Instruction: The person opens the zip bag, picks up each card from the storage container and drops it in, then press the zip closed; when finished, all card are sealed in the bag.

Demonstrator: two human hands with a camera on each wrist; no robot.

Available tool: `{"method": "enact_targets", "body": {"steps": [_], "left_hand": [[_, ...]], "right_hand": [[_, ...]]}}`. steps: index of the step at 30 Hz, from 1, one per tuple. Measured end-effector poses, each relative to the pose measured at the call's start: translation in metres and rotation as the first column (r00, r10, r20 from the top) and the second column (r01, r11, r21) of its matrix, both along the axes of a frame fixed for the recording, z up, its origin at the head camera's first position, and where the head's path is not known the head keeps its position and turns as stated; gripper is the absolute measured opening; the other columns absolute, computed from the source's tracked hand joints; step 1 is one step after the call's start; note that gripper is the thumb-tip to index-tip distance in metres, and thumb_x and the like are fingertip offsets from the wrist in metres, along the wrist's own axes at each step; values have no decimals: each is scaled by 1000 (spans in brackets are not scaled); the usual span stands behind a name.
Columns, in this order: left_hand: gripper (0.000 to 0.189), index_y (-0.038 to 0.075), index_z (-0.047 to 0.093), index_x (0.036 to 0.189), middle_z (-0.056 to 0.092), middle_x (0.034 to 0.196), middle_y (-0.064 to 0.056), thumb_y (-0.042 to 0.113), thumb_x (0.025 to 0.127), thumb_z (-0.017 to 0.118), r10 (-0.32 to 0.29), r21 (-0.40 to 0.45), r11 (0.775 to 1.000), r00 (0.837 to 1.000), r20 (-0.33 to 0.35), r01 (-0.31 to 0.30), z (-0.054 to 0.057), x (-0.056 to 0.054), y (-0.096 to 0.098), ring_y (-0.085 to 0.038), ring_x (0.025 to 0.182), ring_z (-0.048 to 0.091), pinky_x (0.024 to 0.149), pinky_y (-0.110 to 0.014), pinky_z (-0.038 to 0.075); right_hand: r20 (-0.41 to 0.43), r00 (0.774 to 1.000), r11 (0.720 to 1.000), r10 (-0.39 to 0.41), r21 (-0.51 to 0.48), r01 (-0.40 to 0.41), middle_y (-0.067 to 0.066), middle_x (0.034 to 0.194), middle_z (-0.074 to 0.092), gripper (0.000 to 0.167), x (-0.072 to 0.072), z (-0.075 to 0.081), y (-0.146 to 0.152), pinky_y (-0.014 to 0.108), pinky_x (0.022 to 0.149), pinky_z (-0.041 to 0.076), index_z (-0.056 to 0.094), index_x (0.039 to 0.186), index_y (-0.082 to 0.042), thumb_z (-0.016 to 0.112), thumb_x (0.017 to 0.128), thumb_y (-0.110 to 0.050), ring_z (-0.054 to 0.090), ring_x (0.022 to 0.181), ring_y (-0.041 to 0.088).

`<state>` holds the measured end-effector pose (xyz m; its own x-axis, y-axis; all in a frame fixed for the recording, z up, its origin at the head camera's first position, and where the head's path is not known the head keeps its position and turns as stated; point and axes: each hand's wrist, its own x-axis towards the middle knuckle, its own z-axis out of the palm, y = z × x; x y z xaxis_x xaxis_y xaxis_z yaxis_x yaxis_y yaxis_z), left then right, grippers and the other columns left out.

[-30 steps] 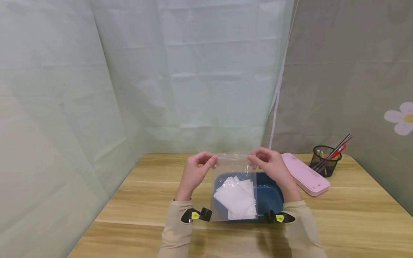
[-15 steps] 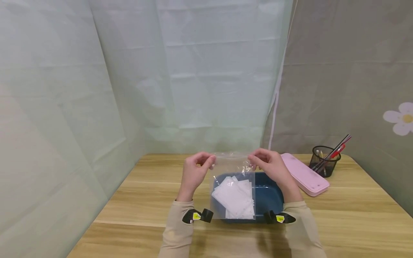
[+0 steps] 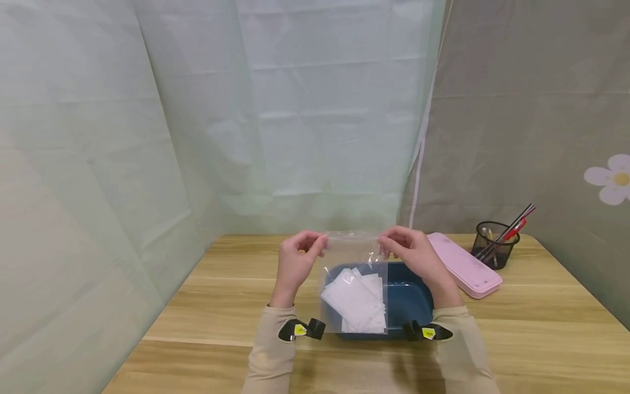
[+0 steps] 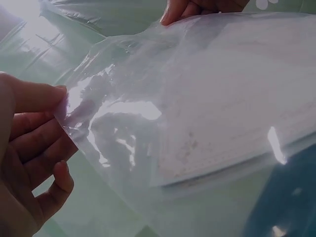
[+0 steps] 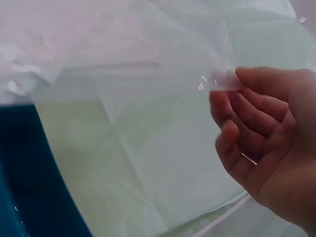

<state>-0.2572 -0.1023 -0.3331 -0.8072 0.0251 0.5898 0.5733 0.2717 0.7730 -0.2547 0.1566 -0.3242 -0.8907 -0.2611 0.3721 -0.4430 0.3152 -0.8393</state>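
Note:
A clear zip bag (image 3: 351, 257) hangs upright between the two hands, with several white flat packets (image 3: 355, 301) overlapping in its lower part. My left hand (image 3: 297, 262) pinches the bag's top left corner between thumb and fingers. At the top right corner, my right hand (image 3: 415, 254) pinches it the same way. Both wrist views show the thumb on one side of the film and the fingers behind it. Behind the bag stands a dark blue bin (image 3: 408, 295), partly hidden by the bag and the right forearm; its inside shows only in part.
A pink case (image 3: 465, 265) lies right of the bin on the wooden table (image 3: 221, 306). Beyond it stands a black mesh pen cup (image 3: 496, 246) with pens leaning out. Light curtains (image 3: 315, 120) hang behind the table and along its sides.
The bag has shifted slightly left and up, with its lower edge a little higher. Both hands keep their pinch on the corners and barely move.

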Motion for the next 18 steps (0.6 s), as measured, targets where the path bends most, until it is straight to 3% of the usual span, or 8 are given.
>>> {"method": "enact_targets", "body": {"steps": [7,12,18], "left_hand": [[15,7,73,89,72,81,-14,22,90,70,-32,46,999,997,63,29,0,-1,-1,-12,66,62,62,-20,48],[15,7,72,90,72,82,-14,22,91,69,-38,47,998,996,84,34,1,0,-3,-19,70,63,64,-21,48],[17,4,71,92,71,85,-16,20,92,67,-59,53,997,991,116,53,3,-1,-7,-29,75,66,70,-23,50]], "right_hand": [[-23,997,997,-73,-14,72,20,79,65,21,2,2,-5,24,65,48,66,98,2,64,94,-18,60,68,12],[-50,991,993,-121,7,121,16,77,67,16,5,5,-9,24,65,48,68,94,-1,65,93,-17,60,67,12],[-89,992,996,-86,22,88,16,78,68,13,8,6,-11,24,64,48,67,93,-2,64,93,-14,60,69,11]]}}
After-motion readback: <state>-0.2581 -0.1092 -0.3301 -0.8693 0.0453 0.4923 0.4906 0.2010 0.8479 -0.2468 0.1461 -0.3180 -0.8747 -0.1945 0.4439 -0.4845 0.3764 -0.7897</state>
